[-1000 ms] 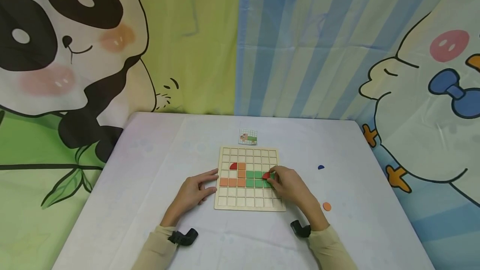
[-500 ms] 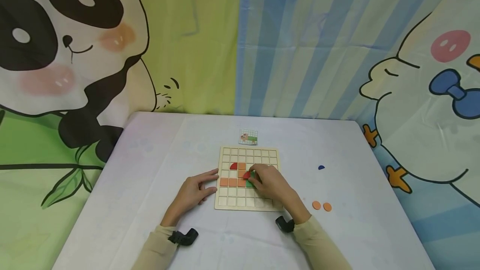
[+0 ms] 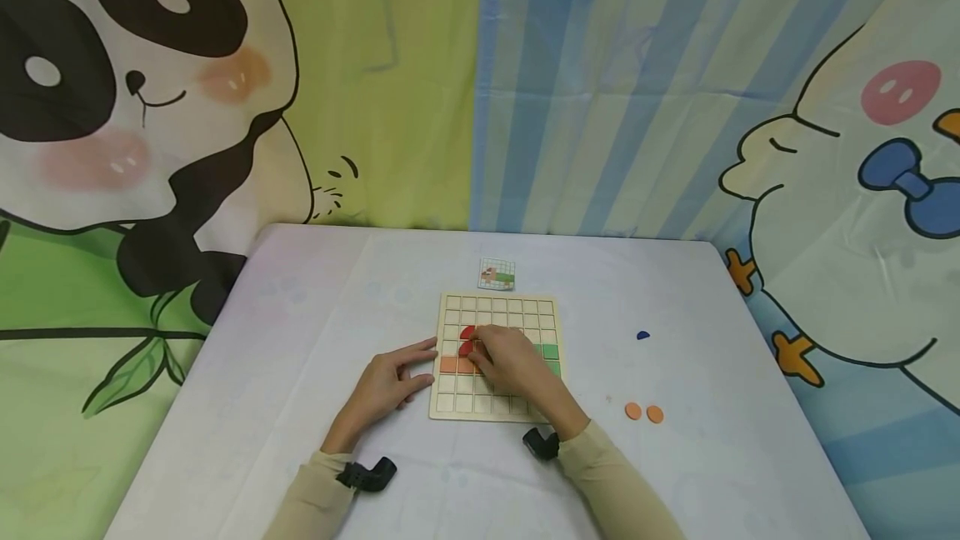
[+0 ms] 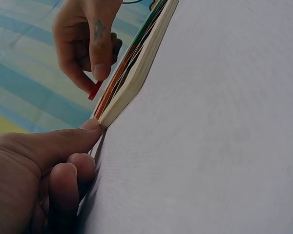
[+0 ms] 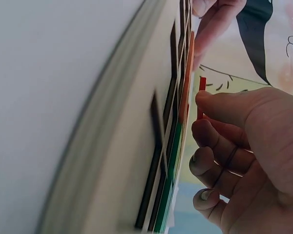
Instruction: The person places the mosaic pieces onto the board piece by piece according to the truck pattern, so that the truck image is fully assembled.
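A wooden grid board [image 3: 456, 402] lies on the table, with orange and green square tiles set in some cells. My right hand [image 3: 516, 358] pinches a red rounded tile [image 3: 465, 349] between thumb and fingertips over the board's left part. In the right wrist view that red tile [image 5: 202, 84] is edge-on, apart from the board. Just above it in the head view, another red tile [image 3: 467, 332] sits in a cell. My left hand [image 3: 386, 382] touches the board's left edge with its thumb and fingertips. The right hand covers several middle cells.
Two orange discs [image 3: 633, 411] lie right of the board, near my right forearm. Farther back on that side is a blue half-round tile [image 3: 642, 335]. A small picture card [image 3: 497, 274] lies beyond the board's far edge. A printed curtain [image 3: 375, 107] hangs behind the table.
My right hand has carried the red tile leftward across the board, from the green tiles to the orange ones. A second orange disc has come into view. The left hand has stayed put.
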Demonstrator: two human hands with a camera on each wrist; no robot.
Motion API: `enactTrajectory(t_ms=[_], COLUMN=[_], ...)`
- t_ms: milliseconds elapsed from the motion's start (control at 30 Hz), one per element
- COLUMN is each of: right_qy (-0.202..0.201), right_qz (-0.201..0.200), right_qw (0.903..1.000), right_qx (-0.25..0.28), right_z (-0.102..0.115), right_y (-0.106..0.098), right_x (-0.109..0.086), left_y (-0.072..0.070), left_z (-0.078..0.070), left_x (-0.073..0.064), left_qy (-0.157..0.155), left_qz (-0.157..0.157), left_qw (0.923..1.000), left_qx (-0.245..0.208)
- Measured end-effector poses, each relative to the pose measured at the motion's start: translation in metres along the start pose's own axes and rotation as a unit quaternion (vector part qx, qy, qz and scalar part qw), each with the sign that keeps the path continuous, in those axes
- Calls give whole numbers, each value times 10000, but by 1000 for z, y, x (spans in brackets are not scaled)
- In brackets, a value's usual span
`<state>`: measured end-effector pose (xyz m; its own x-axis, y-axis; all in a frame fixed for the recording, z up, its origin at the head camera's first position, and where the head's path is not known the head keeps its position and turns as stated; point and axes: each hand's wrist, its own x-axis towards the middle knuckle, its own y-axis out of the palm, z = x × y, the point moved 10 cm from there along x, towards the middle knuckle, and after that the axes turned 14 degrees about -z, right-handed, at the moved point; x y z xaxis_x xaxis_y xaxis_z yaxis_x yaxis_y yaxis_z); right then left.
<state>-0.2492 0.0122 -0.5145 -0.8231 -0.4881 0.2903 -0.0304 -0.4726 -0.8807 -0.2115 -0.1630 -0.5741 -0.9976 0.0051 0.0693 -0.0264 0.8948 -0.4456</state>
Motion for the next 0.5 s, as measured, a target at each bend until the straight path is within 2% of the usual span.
enactTrajectory(t_ms=[300,500], right_qy=[93,33], right_qz=[247,235], right_qw=[9996,9995], right_qx=[-64,-206], right_z=[12,16], right_y=[12,15], right_x=[10,14], left_y=[0,0], left_z=[1,1], left_x=[0,1], left_qy=[30,26], left_qz=[17,25], left_qw=[10000,10000], left_qx=[-39,-86])
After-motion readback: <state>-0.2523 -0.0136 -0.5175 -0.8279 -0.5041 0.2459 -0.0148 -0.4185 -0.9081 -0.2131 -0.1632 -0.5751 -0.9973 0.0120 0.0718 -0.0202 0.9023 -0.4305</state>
